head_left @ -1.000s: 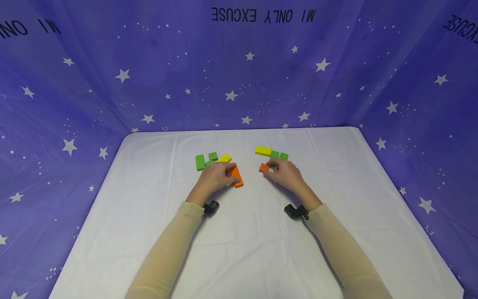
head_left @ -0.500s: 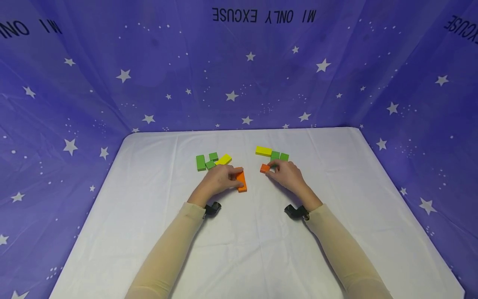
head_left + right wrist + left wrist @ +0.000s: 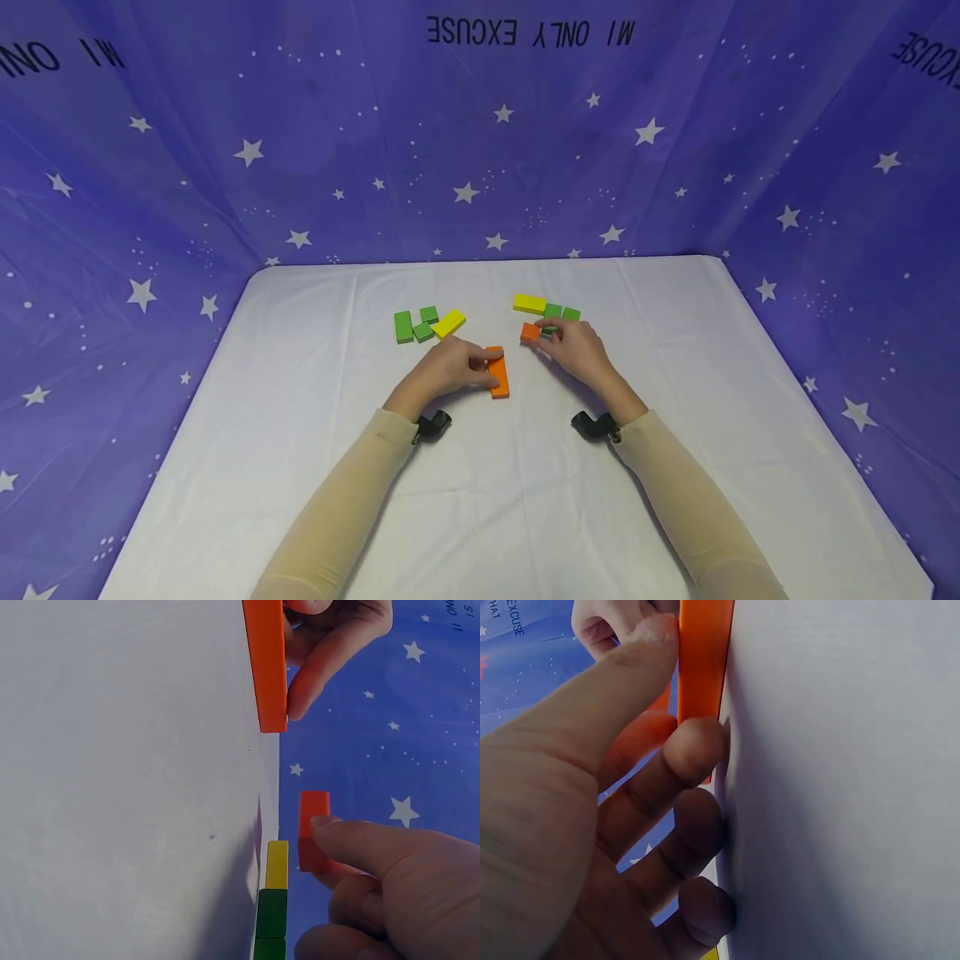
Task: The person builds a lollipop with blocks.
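Sliding across the white desk, the long orange block and the left hand have moved rightward and closer to the person since the earlier frames. That block now lies between the hands, just right of the left one, whose partly open thumb and fingers grip it, the other fingers bent underneath the palm. Farther right, the right hand pinches a small orange block between thumb and fingertips; its wrist view shows this piece raised off the desk. Both orange pieces are near each other yet apart. Beyond the left hand sit a yellow block and three green blocks; beyond the right, another yellow block beside green pieces.
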`<state>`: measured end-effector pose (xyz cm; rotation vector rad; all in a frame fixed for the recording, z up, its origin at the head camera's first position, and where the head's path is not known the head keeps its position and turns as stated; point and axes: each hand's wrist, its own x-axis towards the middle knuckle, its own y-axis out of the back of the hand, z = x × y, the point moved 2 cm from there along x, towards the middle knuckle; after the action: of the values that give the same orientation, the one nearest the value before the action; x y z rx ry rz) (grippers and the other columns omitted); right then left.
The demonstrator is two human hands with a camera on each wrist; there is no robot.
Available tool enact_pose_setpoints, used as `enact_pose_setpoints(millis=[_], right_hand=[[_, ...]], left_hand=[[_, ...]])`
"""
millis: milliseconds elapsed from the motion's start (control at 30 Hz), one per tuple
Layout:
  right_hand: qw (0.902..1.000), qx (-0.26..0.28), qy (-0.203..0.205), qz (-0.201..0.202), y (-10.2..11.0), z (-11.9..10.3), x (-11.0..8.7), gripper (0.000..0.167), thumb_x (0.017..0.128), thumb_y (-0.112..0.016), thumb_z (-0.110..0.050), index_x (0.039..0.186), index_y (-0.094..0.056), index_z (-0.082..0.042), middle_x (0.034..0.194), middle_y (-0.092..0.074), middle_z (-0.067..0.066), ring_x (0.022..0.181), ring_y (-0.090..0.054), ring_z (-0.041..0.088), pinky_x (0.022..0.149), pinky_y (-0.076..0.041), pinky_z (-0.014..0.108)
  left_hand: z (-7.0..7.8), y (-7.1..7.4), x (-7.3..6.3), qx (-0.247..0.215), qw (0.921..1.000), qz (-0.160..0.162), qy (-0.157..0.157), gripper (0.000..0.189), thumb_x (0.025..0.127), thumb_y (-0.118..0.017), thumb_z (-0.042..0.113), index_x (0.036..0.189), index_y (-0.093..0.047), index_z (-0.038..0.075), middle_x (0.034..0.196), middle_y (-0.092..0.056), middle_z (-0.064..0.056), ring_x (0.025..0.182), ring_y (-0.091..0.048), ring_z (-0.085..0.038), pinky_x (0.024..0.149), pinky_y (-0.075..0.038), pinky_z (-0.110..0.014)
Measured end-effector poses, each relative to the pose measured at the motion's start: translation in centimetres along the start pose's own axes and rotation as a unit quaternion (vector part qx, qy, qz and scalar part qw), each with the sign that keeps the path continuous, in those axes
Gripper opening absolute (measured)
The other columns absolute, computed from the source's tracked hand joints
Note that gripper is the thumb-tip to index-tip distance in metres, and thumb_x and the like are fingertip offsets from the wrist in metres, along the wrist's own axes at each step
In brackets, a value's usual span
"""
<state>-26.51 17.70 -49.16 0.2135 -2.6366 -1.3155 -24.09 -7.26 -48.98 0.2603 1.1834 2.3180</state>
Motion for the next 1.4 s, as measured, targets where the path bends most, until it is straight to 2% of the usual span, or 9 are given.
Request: enact_pose_setpoints(millis=[133,267,500,733,967,1400], right_hand=[[0.9999,0.009,0.001,0.007,0.0,-0.2,-0.1,0.033,0.089,-0.074,-0.03,0.118,-0.072,-0.015,0.057,-0.048,0.0,0.047,-0.041,0.015,0.045,-0.029,0.029],[0.9998,0.015,0.003,0.011,0.1,-0.3,-0.2,0.033,0.089,-0.074,-0.031,0.119,-0.072,-0.017,0.056,-0.047,-0.001,0.047,-0.04,0.015,0.045,-0.029,0.029],[0.9991,0.035,0.018,0.017,0.2,-1.0,-0.2,0.033,0.087,-0.075,-0.031,0.117,-0.074,-0.016,0.055,-0.044,0.0,0.047,-0.039,0.015,0.046,-0.027,0.029],[0.9984,0.05,0.024,-0.002,-0.2,-1.7,0.1,0.032,0.087,-0.076,-0.031,0.116,-0.074,-0.017,0.054,-0.045,-0.001,0.045,-0.038,0.014,0.043,-0.027,0.028],[0.9981,0.042,0.044,-0.013,-0.5,-2.4,0.4,0.031,0.087,-0.077,-0.034,0.114,-0.075,-0.018,0.055,-0.046,-0.001,0.046,-0.038,0.014,0.044,-0.027,0.028],[0.9975,0.025,0.051,-0.043,-1.7,-3.0,0.7,0.031,0.086,-0.077,-0.036,0.114,-0.076,-0.022,0.054,-0.047,-0.002,0.045,-0.038,0.012,0.044,-0.026,0.027]], left_hand=[[-0.1,-0.3,-0.1,-0.005,1.0,-0.008,0.003,0.055,0.077,-0.08,0.051,0.126,-0.069,0.03,0.062,-0.051,0.007,0.055,-0.043,-0.011,0.052,-0.031,-0.027],[0.0,-0.5,-0.2,-0.009,0.9998,-0.016,-0.006,0.055,0.076,-0.081,0.052,0.126,-0.069,0.033,0.067,-0.059,0.011,0.057,-0.047,-0.008,0.053,-0.034,-0.027],[0.4,-0.5,-0.2,0.011,0.9986,-0.021,-0.048,0.056,0.075,-0.082,0.049,0.126,-0.07,0.03,0.068,-0.062,0.016,0.058,-0.051,-0.006,0.053,-0.038,-0.025],[0.5,-0.5,-0.2,0.017,0.998,-0.021,-0.057,0.053,0.076,-0.083,0.046,0.124,-0.071,0.028,0.067,-0.061,0.016,0.057,-0.05,-0.004,0.054,-0.039,-0.023],[1.2,-0.5,-0.3,0.024,0.997,-0.021,-0.071,0.053,0.076,-0.083,0.044,0.124,-0.071,0.025,0.067,-0.062,0.014,0.056,-0.051,-0.004,0.056,-0.041,-0.022],[1.4,-0.4,-0.2,0.045,0.9953,-0.016,-0.084,0.055,0.075,-0.082,0.048,0.123,-0.072,0.023,0.066,-0.061,0.017,0.056,-0.052,-0.003,0.055,-0.042,-0.022]])
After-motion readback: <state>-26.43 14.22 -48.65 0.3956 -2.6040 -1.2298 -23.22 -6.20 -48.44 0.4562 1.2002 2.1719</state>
